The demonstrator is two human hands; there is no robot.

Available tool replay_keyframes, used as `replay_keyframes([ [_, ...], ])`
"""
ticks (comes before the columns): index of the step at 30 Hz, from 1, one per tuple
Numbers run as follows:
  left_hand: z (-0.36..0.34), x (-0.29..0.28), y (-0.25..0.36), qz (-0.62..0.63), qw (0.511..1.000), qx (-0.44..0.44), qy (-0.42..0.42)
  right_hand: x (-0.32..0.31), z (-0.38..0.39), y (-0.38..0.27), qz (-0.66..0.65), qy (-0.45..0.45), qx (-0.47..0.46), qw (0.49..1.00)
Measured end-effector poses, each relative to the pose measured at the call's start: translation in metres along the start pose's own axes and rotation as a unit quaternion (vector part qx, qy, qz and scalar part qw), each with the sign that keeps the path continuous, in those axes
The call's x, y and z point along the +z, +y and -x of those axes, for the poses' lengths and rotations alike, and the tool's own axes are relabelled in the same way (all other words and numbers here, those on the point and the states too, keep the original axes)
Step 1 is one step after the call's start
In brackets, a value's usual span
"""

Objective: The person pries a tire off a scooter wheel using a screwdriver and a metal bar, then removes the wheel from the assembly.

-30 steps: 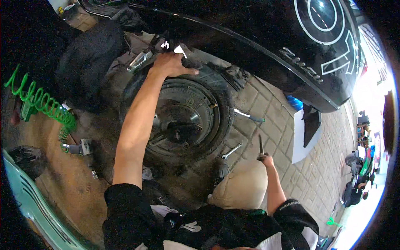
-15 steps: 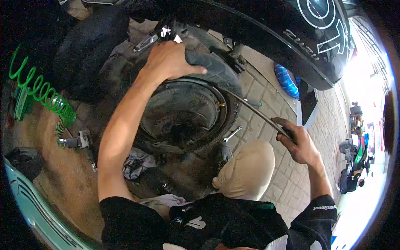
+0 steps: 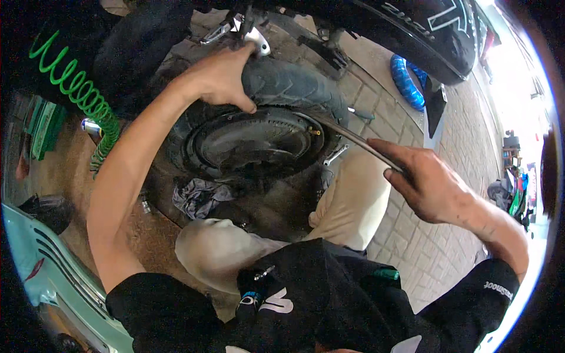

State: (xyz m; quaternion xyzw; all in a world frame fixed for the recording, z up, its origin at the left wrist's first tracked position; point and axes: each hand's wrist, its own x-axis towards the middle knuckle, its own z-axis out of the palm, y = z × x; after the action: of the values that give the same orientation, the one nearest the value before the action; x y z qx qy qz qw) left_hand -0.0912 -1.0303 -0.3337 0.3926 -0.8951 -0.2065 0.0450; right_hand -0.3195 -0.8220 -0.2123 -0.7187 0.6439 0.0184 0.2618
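A black tyre (image 3: 297, 88) on a dark wheel rim (image 3: 253, 141) is in front of me, the rim's face toward me. My left hand (image 3: 226, 79) grips the tyre's upper left, its thumb on the near side and its fingers hidden behind the tread. A long metal tyre lever (image 3: 360, 140) runs from the tyre bead down to the right. My right hand (image 3: 426, 179) is closed round the lever's outer end. The lever's tip is hidden at the rim's edge. Near it a brass-coloured valve stem (image 3: 315, 132) sticks out of the rim.
A wrench (image 3: 336, 154) and a screwdriver-like tool (image 3: 360, 113) lie on the paving right of the wheel. A crumpled rag (image 3: 202, 199) lies below it. A green coiled hose (image 3: 82, 91) hangs left. A blue-wrapped ring (image 3: 406, 82) and a black vehicle body (image 3: 406, 41) are beyond.
My right hand and the lever's outer end have swung nearer to me. The left hand stays on the tyre, its thumb shifted left. The view has shifted, and my left knee now shows.
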Motion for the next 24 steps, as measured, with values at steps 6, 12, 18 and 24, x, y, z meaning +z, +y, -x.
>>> replay_keyframes([
  [6, 0.012, -0.016, 0.011, -0.022, 0.999, -0.005, -0.024, -0.038, -0.051, 0.000, 0.130, -0.109, -0.048, 0.984],
  [12, -0.008, 0.005, -0.003, -0.022, 0.998, 0.052, 0.035, -0.099, -0.109, -0.011, 0.019, -0.256, 0.174, 0.951],
  [18, -0.025, -0.001, -0.010, 0.002, 0.998, 0.055, 0.018, -0.025, -0.076, -0.005, 0.004, -0.093, 0.027, 0.995],
  [24, -0.043, -0.002, -0.010, -0.005, 0.998, 0.051, -0.031, -0.080, -0.129, 0.003, -0.096, -0.228, 0.203, 0.947],
])
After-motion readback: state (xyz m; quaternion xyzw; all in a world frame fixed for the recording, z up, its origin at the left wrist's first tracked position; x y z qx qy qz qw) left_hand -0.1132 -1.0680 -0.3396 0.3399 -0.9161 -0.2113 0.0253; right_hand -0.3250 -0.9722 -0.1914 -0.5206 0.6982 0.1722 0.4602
